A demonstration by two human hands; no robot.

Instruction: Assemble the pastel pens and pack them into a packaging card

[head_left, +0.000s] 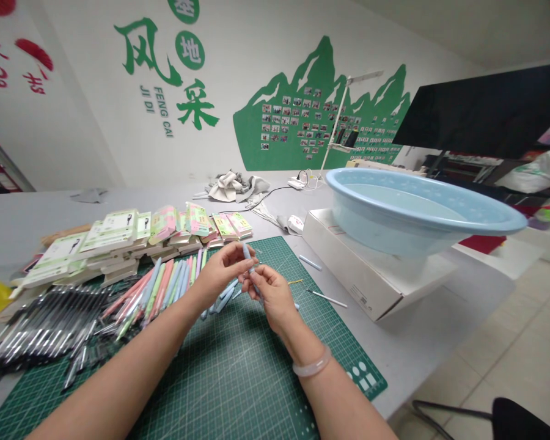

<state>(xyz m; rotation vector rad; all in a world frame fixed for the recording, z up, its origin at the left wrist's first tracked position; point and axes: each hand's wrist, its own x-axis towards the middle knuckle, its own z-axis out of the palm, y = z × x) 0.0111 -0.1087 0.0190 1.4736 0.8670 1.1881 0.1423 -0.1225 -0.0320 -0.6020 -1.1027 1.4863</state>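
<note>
- left hand (225,267) and right hand (272,294) both got their grip closed on a blue pen (246,250)
- green mat (238,376) right underneath
- colorful pens (167,284) piled nearby

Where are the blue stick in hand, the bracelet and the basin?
Blue stick (247,252): head view, its upper end.
Bracelet (313,368): head view, its band.
Basin (389,232): head view, its outer wall.

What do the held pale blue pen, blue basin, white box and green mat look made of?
Pale blue pen: probably plastic, smooth, judging by its even colour.
Blue basin: likely plastic, softly glossy; highlights run along its rolled rim.
White box: seemingly cardboard, smooth; flat panels, crisp edges.
Green mat: matte, perhaps vinyl or rubber; thin, flat, printed with a grid.
</note>
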